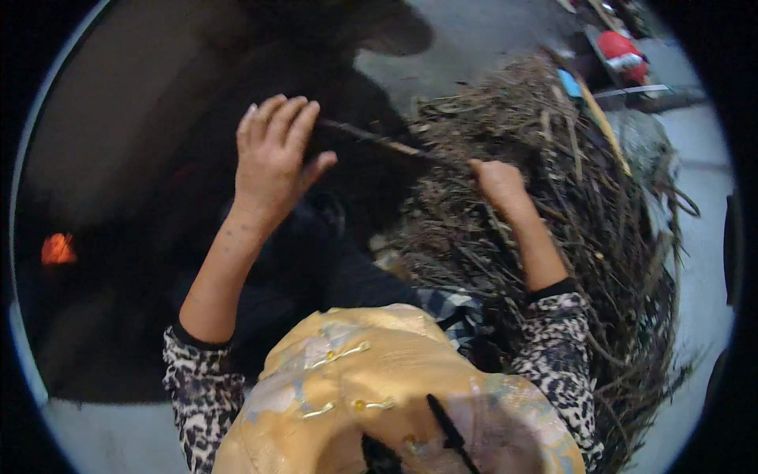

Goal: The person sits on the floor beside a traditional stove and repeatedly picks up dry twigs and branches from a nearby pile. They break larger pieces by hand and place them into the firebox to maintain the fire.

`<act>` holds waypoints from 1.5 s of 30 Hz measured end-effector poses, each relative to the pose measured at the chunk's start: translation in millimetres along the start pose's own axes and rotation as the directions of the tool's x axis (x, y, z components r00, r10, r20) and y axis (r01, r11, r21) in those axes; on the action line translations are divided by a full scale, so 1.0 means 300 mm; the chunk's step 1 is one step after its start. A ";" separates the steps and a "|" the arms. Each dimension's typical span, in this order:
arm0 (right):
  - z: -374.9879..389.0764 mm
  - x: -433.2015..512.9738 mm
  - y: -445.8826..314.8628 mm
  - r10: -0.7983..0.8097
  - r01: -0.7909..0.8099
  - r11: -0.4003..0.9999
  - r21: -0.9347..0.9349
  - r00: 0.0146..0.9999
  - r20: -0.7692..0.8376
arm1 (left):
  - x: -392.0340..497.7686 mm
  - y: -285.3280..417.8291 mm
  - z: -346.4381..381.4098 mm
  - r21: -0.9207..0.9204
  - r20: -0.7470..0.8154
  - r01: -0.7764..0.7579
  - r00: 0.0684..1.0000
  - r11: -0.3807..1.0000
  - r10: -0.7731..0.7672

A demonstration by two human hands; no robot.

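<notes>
My left hand (277,139) is raised over the dark area, back of the hand towards the camera, fingers together and thumb apart. Just right of its fingers runs a thin dry stick (373,137), slanting down to the right towards my right hand (499,181). The right hand is closed in a fist over a large heap of dry twigs and branches (592,237); the stick's near end seems to be in it, though blur hides the exact contact. Whether the left hand touches the stick's far end cannot be told.
An orange glow (58,249) like fire shows at the far left in the dark area. A red object (622,56) lies at the top right, near a light blue item (569,83) and a long yellowish stick (605,127). Clear plastic (642,139) lies by the heap.
</notes>
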State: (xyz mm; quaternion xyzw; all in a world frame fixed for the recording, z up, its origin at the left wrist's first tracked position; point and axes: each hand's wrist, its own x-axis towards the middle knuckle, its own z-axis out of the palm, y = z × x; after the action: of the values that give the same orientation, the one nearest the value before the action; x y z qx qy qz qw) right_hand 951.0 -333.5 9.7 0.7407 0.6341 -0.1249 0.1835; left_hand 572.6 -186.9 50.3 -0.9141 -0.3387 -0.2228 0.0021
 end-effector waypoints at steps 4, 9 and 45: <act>-0.019 -0.049 -0.052 -0.016 0.018 0.999 0.027 0.996 -0.092 | 0.146 0.143 0.195 -0.121 0.113 -0.211 0.968 0.970 0.225; -0.055 -0.008 -0.098 -0.097 0.133 0.987 0.093 0.943 -0.318 | 0.266 0.088 0.281 -0.270 0.516 -0.133 0.816 0.954 0.260; 0.355 -0.030 0.367 0.646 -0.490 0.664 0.565 0.756 -0.104 | 0.313 0.216 0.175 -0.175 0.673 -0.124 0.709 0.977 0.211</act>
State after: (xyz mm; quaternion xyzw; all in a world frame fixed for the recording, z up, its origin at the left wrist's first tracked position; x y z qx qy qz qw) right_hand 1063.1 -401.7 -70.1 0.9333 0.3315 -0.1095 -0.0839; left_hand 697.2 -170.5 50.9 -0.9567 -0.2173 0.1137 -0.1568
